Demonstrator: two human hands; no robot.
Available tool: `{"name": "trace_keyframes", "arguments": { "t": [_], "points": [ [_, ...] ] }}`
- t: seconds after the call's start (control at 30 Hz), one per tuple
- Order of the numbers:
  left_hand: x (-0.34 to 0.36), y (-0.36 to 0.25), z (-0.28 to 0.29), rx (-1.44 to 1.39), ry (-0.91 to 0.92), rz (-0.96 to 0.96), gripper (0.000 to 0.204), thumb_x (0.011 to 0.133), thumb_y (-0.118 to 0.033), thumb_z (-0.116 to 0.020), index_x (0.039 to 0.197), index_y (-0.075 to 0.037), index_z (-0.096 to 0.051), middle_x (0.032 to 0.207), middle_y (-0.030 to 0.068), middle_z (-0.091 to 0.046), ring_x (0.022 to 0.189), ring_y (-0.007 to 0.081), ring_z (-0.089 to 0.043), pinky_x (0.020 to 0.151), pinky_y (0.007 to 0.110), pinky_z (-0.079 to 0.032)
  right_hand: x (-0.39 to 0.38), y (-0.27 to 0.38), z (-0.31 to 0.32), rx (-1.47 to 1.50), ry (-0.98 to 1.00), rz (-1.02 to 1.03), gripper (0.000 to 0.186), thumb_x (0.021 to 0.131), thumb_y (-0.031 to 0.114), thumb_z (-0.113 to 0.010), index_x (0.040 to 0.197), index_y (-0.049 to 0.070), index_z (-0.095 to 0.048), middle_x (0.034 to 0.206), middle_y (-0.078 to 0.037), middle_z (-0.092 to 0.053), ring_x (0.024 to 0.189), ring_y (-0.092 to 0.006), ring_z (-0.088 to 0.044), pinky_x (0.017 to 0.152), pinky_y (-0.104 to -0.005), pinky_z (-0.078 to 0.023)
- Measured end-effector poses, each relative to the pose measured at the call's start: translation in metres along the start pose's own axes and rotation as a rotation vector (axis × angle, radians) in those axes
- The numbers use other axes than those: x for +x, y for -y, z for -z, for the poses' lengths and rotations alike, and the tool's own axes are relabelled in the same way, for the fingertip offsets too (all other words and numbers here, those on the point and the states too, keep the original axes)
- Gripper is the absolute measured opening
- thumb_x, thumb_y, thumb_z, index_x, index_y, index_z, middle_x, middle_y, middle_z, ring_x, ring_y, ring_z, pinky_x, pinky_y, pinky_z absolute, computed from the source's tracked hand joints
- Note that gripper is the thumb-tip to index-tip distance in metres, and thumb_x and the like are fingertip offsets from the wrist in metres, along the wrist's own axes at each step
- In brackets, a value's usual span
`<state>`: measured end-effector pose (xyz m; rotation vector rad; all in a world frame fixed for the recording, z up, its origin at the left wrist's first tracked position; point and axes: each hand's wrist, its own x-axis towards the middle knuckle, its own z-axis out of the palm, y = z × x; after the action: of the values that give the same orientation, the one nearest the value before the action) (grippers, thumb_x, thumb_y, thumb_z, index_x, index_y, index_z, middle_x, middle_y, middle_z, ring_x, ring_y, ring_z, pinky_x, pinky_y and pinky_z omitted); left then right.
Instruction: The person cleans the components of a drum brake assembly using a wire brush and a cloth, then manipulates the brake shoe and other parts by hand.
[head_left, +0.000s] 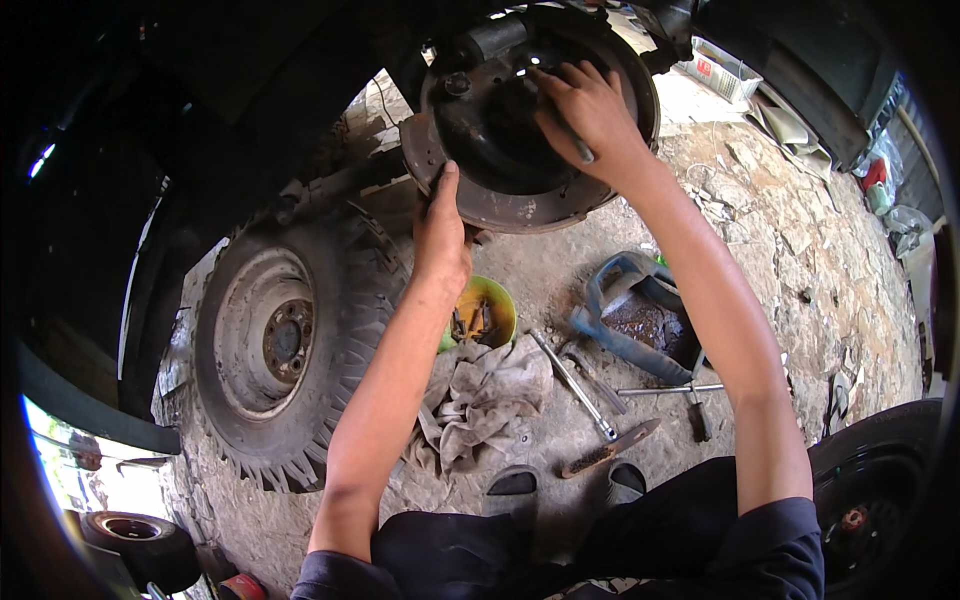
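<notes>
Above me is a round, dark brake assembly [500, 195], with a cylindrical part [497, 38] across its upper left. My left hand [443, 235] grips its lower-left rim, thumb on the front face and the other fingers hidden behind. Inside the upper right of the assembly, my right hand [592, 115] is closed around a slim, dark-handled tool [577, 143]. The handle's end sticks out below the palm; the tool's working end is hard to make out against the dark metal.
A treaded wheel [265, 335] stands at left. Below the assembly are a yellow-green bowl [497, 300] of small parts, a crumpled rag [480, 395], a cut blue container [630, 340] with dark contents, a long metal bar [575, 385] and a wire brush [612, 448]. Another tyre [880, 470] is at lower right.
</notes>
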<state>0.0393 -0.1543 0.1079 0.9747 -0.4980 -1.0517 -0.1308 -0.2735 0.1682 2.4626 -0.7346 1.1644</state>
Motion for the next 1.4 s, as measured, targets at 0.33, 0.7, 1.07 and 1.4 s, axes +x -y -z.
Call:
{"name": "trace_keyframes", "arguments": {
  "t": [0.33,0.7,1.07,1.4],
  "points": [
    [0.001,0.001,0.002,0.016,-0.001,0.019,0.053,0.093,-0.036,-0.067,0.138,-0.012,-0.05,0.137,0.0026,-0.054,0.123,0.0195,-0.053,0.101,0.04,-0.045,-0.001,0.0,-0.004,-0.033,-0.037,0.018,0.04,0.082,0.02,-0.066,0.118,0.002,-0.064,0.098,-0.015,-0.062,0.098,-0.0329,-0.057,0.079,-0.0478,-0.041],
    [0.001,0.004,0.0,0.064,-0.018,0.022,0.053,0.089,-0.044,-0.069,0.132,-0.018,-0.053,0.13,-0.0001,-0.057,0.116,0.0174,-0.054,0.092,0.038,-0.045,0.01,-0.014,-0.013,0.034,-0.143,0.011,0.034,0.084,0.02,-0.066,0.112,0.003,-0.064,0.096,-0.014,-0.06,0.098,-0.0324,-0.057,0.078,-0.0485,-0.04],
    [0.003,0.004,0.005,0.078,0.014,0.005,0.055,0.089,-0.047,-0.069,0.133,-0.018,-0.051,0.129,0.0006,-0.057,0.112,0.0179,-0.055,0.082,0.038,-0.045,0.004,-0.016,-0.016,-0.071,-0.08,0.014,0.045,0.082,0.021,-0.067,0.123,0.003,-0.06,0.102,-0.013,-0.061,0.104,-0.0315,-0.057,0.08,-0.0496,-0.041],
    [0.008,0.006,0.012,0.068,0.058,0.003,0.059,0.089,-0.046,-0.069,0.136,-0.016,-0.049,0.133,0.0034,-0.053,0.116,0.0203,-0.054,0.086,0.04,-0.046,-0.01,-0.025,0.007,0.068,-0.076,-0.004,0.037,0.082,0.019,-0.064,0.116,0.004,-0.063,0.096,-0.014,-0.063,0.098,-0.0342,-0.059,0.076,-0.0477,-0.04]
  ]
}}
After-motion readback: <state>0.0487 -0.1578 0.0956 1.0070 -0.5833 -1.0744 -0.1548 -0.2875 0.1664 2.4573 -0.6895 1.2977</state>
